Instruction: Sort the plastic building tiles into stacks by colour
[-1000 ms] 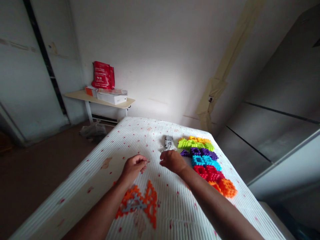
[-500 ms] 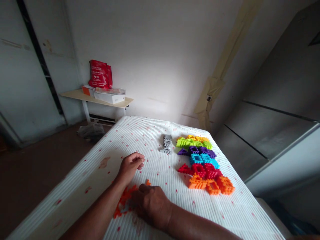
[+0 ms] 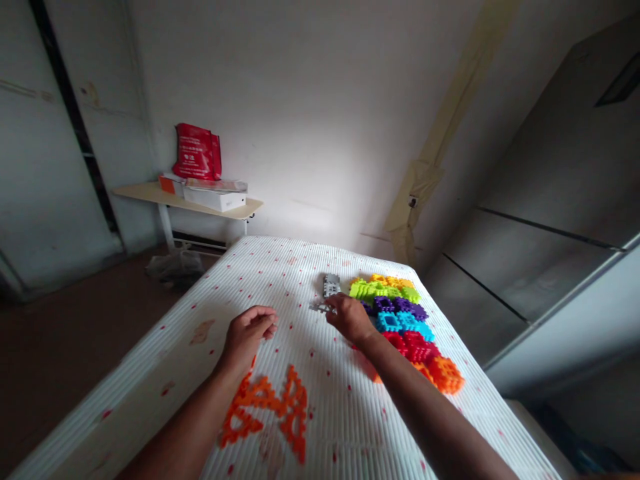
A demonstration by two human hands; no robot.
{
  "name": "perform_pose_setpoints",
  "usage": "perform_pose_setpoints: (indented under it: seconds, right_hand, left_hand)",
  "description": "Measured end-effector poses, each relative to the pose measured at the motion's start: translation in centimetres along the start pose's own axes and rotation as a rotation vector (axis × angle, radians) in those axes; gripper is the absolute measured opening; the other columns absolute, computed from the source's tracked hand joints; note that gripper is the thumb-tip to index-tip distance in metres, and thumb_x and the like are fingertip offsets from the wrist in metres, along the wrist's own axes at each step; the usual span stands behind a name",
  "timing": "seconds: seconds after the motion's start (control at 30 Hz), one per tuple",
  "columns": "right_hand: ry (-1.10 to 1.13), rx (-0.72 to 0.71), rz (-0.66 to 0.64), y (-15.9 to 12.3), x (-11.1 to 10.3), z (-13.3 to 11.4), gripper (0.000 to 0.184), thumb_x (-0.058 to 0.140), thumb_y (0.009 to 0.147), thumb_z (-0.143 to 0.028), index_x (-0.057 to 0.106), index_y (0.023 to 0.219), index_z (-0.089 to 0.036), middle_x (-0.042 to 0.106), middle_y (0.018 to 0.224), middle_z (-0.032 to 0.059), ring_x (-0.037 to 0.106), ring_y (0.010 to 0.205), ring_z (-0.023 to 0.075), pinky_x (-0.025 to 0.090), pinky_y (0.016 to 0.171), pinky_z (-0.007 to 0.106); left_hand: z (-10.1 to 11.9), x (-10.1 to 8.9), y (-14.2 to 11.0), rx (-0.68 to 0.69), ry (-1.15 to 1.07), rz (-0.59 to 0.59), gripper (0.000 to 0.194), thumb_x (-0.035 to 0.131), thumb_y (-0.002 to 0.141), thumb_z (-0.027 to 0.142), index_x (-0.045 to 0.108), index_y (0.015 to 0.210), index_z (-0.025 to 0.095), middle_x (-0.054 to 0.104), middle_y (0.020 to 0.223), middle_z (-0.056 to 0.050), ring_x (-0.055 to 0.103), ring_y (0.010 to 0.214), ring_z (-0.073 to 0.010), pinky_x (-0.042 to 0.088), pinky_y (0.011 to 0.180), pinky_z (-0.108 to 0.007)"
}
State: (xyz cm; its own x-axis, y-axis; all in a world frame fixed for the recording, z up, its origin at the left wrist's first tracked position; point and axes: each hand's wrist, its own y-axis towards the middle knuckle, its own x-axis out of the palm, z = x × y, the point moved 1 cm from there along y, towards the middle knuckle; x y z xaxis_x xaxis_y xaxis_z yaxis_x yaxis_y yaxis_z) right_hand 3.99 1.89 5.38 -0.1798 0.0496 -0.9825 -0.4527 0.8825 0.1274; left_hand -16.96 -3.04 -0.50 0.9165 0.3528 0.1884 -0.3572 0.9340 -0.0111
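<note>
My right hand (image 3: 350,316) is at the grey pieces, its fingers pinched on a grey interlocking block piece (image 3: 320,308) that they partly cover. Just beyond it lies a stack of grey pieces (image 3: 331,283). My left hand (image 3: 251,327) rests over the bed's middle with fingers curled in; whatever they may hold is hidden. Between my forearms, flat orange triangular pieces (image 3: 295,410) with toothed edges lie loosely on the cover, some partly behind my left forearm.
Right of my right hand stand colour groups of blocks: yellow (image 3: 393,281), green (image 3: 375,291), purple (image 3: 403,306), light blue (image 3: 400,322), red (image 3: 417,345) and orange (image 3: 447,375). They lie on a ribbed, red-spotted cover (image 3: 280,267). A side table (image 3: 145,191) bears a red bag (image 3: 196,150).
My right hand has moved from the orange pieces forward and right to the grey ones, uncovering the orange triangles. My left hand has kept its curled pose, and the view has shifted slightly.
</note>
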Motion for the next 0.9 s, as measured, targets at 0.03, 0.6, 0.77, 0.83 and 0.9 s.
perform_pose_setpoints:
  seconds: [0.03,0.6,0.77,0.83,0.9]
  right_hand:
    - [-0.017,0.026,-0.002,0.8,0.2,1.0,0.027,0.054,0.078,-0.012,0.066,0.103,-0.016,0.067,0.102,0.0088,0.061,0.094,0.0184,0.044,0.08,0.024]
    - [-0.151,0.072,-0.077,3.8,3.4,3.9,0.024,0.054,0.081,-0.017,0.066,0.101,-0.017,0.066,0.101,0.0094,0.062,0.09,0.0212,0.049,0.077,0.03]
    - [-0.174,0.067,-0.077,4.0,3.7,3.8,0.024,0.055,0.08,-0.017,0.065,0.102,-0.017,0.066,0.103,0.0099,0.062,0.092,0.0226,0.049,0.078,0.031]
    - [-0.184,0.069,-0.075,4.0,3.8,3.7,0.024,0.055,0.08,-0.017,0.066,0.102,-0.017,0.067,0.104,0.0104,0.063,0.093,0.0238,0.05,0.079,0.032]
    - [-0.193,0.076,-0.073,4.0,3.9,3.7,0.024,0.056,0.08,-0.016,0.066,0.102,-0.017,0.067,0.103,0.0116,0.063,0.093,0.0251,0.05,0.079,0.032]
  left_hand:
    - [-0.1,0.0,0.1,-0.002,-0.001,0.0,0.031,0.07,0.053,0.036,0.063,0.073,0.014,0.064,0.058,0.0,0.056,0.051,-0.0114,0.043,0.05,-0.023]
    - [-0.2,0.1,0.0,-0.031,0.025,-0.019,0.029,0.069,0.053,0.034,0.062,0.072,0.014,0.062,0.058,0.001,0.054,0.049,-0.01,0.042,0.048,-0.022]
    - [-0.1,0.1,-0.1,-0.029,0.035,-0.024,0.029,0.069,0.054,0.035,0.063,0.073,0.014,0.063,0.059,0.001,0.056,0.051,-0.011,0.042,0.049,-0.022]
    - [-0.1,0.1,-0.1,-0.025,0.036,-0.024,0.028,0.069,0.054,0.034,0.063,0.073,0.014,0.063,0.059,0.0,0.056,0.052,-0.0111,0.042,0.049,-0.022]
    - [-0.1,0.2,-0.1,-0.022,0.036,-0.026,0.027,0.069,0.054,0.034,0.063,0.073,0.014,0.063,0.06,0.0,0.056,0.052,-0.0112,0.043,0.049,-0.022]
